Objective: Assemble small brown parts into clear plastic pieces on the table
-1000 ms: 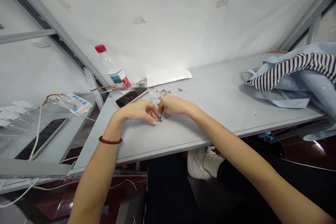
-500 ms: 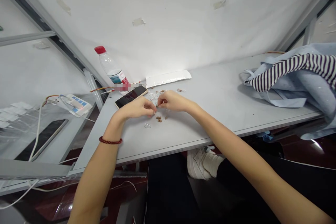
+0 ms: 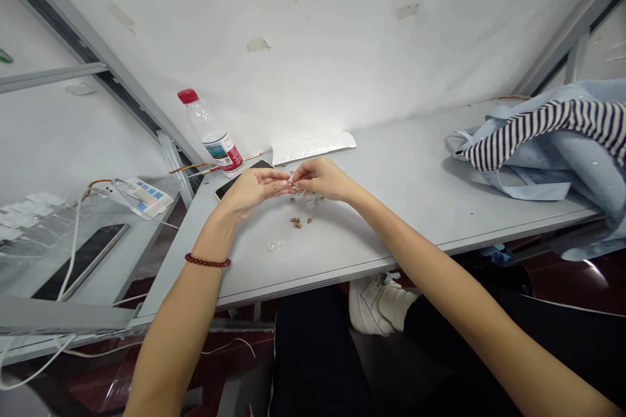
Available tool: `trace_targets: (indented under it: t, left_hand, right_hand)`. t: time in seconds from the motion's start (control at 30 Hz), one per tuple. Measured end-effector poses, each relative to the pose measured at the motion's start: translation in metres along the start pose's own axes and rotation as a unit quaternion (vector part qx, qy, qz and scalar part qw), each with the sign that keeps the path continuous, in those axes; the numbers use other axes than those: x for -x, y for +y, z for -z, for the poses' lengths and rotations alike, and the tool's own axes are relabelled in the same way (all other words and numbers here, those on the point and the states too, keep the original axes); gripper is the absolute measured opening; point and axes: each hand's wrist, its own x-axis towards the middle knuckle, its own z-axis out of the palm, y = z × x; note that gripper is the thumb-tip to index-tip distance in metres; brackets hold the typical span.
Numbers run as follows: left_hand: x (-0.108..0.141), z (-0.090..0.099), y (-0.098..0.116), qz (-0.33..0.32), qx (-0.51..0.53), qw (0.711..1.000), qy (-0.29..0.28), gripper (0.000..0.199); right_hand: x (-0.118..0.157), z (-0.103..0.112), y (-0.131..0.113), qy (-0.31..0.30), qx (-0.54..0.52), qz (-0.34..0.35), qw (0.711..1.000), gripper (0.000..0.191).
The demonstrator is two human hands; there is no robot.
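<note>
Two hands worked close together at mid-frame over the white table [image 3: 401, 221]: the left hand [image 3: 254, 187], fingers straight and together, reached in as the right hand [image 3: 323, 179] seemed to pinch a tiny clear piece [image 3: 292, 178], held low and steady, just above scattered brown bits [image 3: 295, 222].

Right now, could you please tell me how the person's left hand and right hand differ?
The left hand wears a dark red bead bracelet, while the right hand has a bare wrist. The left hand is flatter; the right hand curls more. Both hang above the table, fingertips nearly meeting.
</note>
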Motion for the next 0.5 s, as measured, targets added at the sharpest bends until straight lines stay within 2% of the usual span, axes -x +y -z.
trace_targets:
  t: [0.3, 0.5]
  left_hand:
    - [-0.0027, -0.0029, -0.0041, 0.016, 0.062, 0.997, 0.037, 0.029]
    - [-0.0051, -0.0087, -0.0064, 0.017, 0.072, 0.996, 0.060, 0.027]
  right_hand:
    - [-0.0009, 0.0002, 0.0014, 0.005, 0.000, 0.007, 1.000, 0.007]
    - [-0.0017, -0.0055, 0.0038, 0.037, 0.077, 0.023, 0.996, 0.011]
